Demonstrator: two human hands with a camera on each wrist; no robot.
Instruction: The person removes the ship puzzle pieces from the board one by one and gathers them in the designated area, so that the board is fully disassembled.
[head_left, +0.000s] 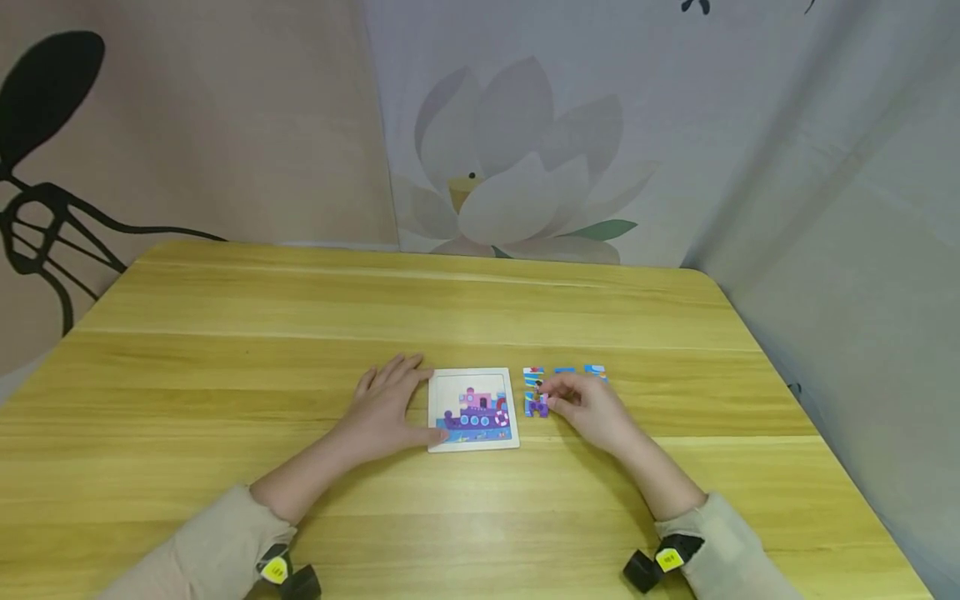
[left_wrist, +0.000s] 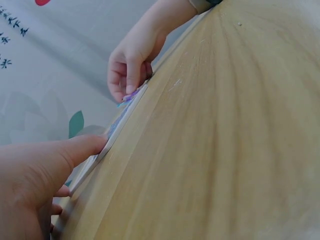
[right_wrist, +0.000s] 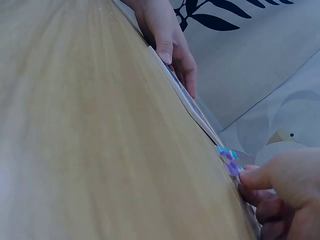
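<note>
A square white-framed jigsaw puzzle board [head_left: 474, 446] lies on the table, its lower part filled with a purple and pink boat picture. My left hand [head_left: 384, 415] steadies its left side, thumb on the near corner, fingers spread by the far corner. To the right, my right hand [head_left: 592, 410] pinches a purple and blue puzzle piece [right_wrist: 231, 162] between thumb and fingers. The fingers partly cover the loose pieces. A blue-striped puzzle piece [head_left: 533, 375] lies just beyond, and another blue and white puzzle piece [head_left: 595, 369] shows behind the knuckles.
The wooden table [head_left: 300, 308] reaches to a fabric backdrop [head_left: 525, 125] with a printed flower. One more blue puzzle piece [head_left: 564, 369] lies in the far row of loose pieces. A grey curtain [head_left: 840, 275] hangs along the right.
</note>
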